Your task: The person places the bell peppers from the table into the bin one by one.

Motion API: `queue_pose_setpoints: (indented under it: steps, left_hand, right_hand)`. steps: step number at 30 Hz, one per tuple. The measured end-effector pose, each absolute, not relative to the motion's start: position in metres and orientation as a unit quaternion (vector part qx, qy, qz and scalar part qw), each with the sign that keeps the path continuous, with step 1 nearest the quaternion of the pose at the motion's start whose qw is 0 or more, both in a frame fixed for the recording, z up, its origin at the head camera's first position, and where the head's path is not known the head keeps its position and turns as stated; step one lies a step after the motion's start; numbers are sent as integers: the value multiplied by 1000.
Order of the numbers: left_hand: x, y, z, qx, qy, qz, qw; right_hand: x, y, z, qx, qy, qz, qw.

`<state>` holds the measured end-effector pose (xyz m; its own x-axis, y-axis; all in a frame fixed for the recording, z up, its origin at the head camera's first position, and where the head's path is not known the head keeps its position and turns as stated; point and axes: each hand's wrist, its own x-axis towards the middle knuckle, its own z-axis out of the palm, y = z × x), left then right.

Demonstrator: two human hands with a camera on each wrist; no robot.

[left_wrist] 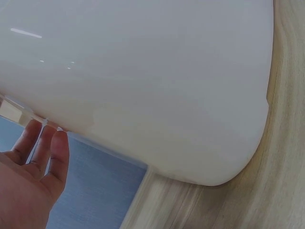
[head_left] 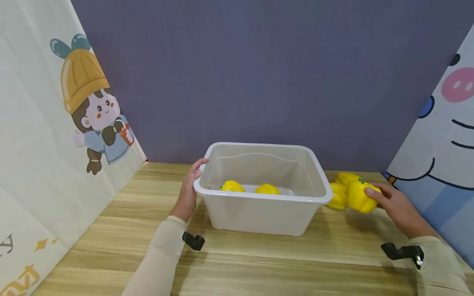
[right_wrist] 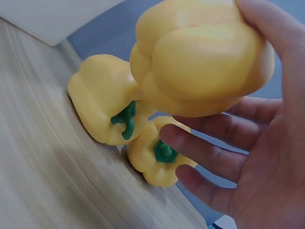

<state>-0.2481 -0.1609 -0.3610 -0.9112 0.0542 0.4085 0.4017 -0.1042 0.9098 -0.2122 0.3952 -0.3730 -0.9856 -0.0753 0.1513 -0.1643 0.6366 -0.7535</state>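
My right hand [head_left: 398, 205] holds a yellow bell pepper [head_left: 360, 197] at the right, raised above the wooden table. In the right wrist view this pepper [right_wrist: 205, 57] sits between the thumb and a finger, the other fingers loosely extended below it. Two more yellow peppers with green stems [right_wrist: 102, 93] [right_wrist: 159, 152] lie on the table just behind it. At the left end of a pale grey plastic bin [head_left: 255, 213], my left hand [head_left: 189, 189] touches the rim with its fingers. Inside the bin are two yellow peppers [head_left: 233, 186] [head_left: 268, 189], partly hidden by the front rim.
The wooden table [head_left: 259, 263] meets a dark blue-grey panel [head_left: 259, 74] behind the bin. Cartoon-printed sheets stand at the left [head_left: 33, 123] and right [head_left: 440, 135]. Black camera mounts [head_left: 193, 241] [head_left: 401, 251] sit on both wrists.
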Motion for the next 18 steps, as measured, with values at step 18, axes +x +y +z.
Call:
queue_pose_setpoints:
  steps: [18]
  left_hand:
    - [-251,-162,-362,-171,-662,-720,120]
  right_hand:
    - [-212,387,-367,56,-906,415,62]
